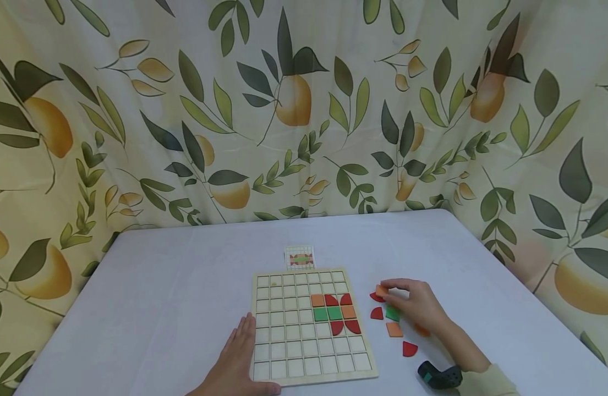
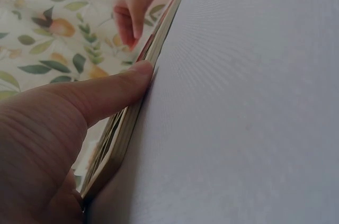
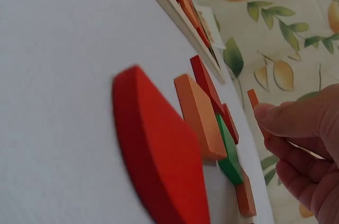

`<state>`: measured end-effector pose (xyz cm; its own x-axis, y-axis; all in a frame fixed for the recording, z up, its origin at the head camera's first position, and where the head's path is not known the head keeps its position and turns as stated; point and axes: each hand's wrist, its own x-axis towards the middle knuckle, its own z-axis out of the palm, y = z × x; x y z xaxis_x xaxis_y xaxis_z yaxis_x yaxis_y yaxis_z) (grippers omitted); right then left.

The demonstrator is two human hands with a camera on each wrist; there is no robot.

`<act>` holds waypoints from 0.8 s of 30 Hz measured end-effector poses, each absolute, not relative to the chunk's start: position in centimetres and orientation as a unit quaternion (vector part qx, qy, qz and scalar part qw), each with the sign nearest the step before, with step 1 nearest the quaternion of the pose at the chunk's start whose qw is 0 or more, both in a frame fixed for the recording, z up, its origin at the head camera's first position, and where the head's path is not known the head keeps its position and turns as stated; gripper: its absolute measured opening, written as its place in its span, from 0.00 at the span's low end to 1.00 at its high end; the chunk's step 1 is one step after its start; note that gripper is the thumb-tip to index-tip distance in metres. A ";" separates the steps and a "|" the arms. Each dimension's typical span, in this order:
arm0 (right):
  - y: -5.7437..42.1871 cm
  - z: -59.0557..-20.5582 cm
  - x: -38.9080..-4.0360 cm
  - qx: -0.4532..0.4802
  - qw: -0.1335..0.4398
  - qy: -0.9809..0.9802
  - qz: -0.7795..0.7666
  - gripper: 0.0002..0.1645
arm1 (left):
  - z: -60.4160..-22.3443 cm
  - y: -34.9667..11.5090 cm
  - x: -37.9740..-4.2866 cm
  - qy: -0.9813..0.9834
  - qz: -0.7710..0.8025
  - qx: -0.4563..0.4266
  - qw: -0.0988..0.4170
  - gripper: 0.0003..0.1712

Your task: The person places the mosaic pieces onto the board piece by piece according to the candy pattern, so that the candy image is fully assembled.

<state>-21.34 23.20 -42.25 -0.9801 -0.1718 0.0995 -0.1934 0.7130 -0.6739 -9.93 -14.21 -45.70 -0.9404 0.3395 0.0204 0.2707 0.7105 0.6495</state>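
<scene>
My left hand point(image 1: 236, 357) lies along the left side of a wooden grid board point(image 1: 328, 379), fingers extended and thumb at its front edge. In the left wrist view the thumb point(image 2: 119, 89) rests on the board's edge. On the board's right part sit orange squares point(image 1: 317, 300), green squares point(image 1: 335, 313) and red quarter-circle tiles point(image 1: 352, 327). Right of the board, my right hand point(image 1: 425, 305) pinches an orange tile point(image 3: 253, 97) between thumb and fingers, above the loose pieces. One loose green tile point(image 1: 392, 313) is partly hidden under that hand.
A small pattern card point(image 1: 300, 257) lies behind the board. Loose red point(image 1: 410, 348) and orange tiles point(image 1: 395, 330) are scattered on the white table point(image 1: 185, 286) at right. Beside the right wrist is a black device point(image 1: 438, 376). A leaf-and-fruit curtain point(image 1: 264, 165) hangs behind.
</scene>
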 end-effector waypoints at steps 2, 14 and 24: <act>22.7 -42.2 -21.2 0.105 0.009 -0.922 0.373 0.19 | -45.7 -14.2 -9.9 0.924 0.343 0.163 0.051 0.76; 20.1 -42.1 -20.4 0.137 0.021 -0.924 0.356 0.18 | -45.8 -14.2 -9.9 0.924 0.342 0.165 0.049 0.75; 19.4 -42.2 -19.9 0.139 -0.003 -0.915 0.379 0.18 | -45.7 -14.2 -9.9 0.923 0.343 0.170 0.044 0.75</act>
